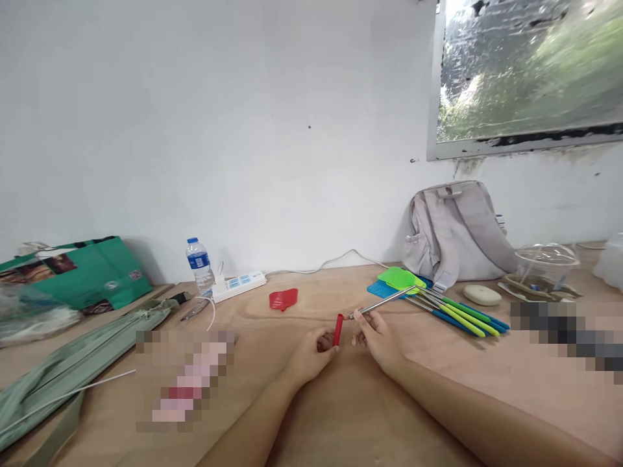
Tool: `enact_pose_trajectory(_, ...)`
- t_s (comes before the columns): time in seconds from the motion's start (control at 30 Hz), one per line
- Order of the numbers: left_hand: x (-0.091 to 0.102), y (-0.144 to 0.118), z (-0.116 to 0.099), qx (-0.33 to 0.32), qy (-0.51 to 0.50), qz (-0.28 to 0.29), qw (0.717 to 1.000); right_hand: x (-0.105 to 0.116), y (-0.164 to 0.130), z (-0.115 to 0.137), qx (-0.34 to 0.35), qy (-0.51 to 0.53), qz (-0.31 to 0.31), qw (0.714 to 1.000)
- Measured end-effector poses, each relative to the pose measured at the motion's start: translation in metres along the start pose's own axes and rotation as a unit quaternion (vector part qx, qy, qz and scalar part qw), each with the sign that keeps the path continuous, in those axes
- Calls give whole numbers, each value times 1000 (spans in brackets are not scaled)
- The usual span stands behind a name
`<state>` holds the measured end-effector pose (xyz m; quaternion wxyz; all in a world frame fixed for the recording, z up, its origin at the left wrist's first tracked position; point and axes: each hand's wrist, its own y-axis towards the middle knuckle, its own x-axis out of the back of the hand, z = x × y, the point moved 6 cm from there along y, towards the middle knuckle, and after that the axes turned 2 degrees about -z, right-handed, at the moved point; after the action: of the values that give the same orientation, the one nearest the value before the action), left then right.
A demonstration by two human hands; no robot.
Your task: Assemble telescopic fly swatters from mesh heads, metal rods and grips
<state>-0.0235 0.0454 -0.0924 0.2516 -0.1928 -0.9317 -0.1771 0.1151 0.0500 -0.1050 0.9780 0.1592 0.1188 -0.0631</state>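
My left hand (315,353) is closed around a short red tube-shaped handle (338,329), held nearly upright with its open end facing up. In my right hand (379,340), a thin metal rod (384,302) is pinched between thumb and fingers. It slants up to the right, and its near tip is close beside the top of the red handle; whether they touch I cannot tell. A red fly swatter head (283,299) lies on the table beyond my left hand. To the right rests a pile of green fly swatters (402,279) and blue ones, handles pointing right.
A grey backpack (455,233) leans on the wall, with a round beige case (481,295) and a clear plastic container (548,263) nearby. Leftward are a power strip (241,283), water bottle (198,263), green bag (107,275) and folded grey-green fabric item (82,360). Two patches are pixelated.
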Motion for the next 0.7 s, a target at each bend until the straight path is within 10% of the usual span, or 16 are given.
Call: enact_pose_trajectory(0.7,-3,-6,-15,-65,126,42,989,5,-4,9,74,-83,4,994)
